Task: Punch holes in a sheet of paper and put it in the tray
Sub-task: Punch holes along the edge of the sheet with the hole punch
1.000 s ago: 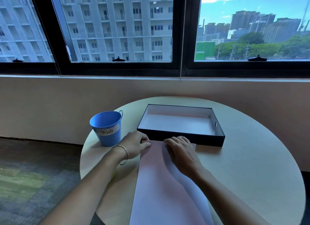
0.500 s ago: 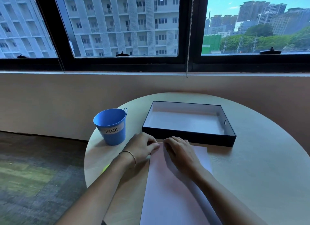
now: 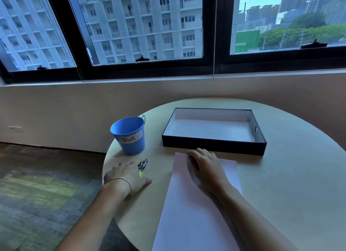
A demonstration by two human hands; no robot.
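A white sheet of paper (image 3: pixel 189 209) lies lengthwise on the round table, its far edge close to the black tray (image 3: pixel 213 147). My right hand (image 3: pixel 206 166) rests flat on the sheet's far end, fingers together, holding nothing. A small metal hole punch (image 3: pixel 142 165) with a yellow-green handle lies on the table left of the paper. My left hand (image 3: pixel 127 177) lies spread on the table just left of the punch, close to it, and grips nothing. The tray has a white inside with nothing in it.
A blue bucket (image 3: pixel 129 136) labelled "Trash" stands at the table's left edge, beyond the punch. The round table (image 3: pixel 290 185) drops off to carpeted floor on the left. A wall and windows lie behind.
My left hand has left the paper's far left corner and slid left and nearer to me, uncovering the hole punch. My right hand stays on the sheet. The view shifted left.
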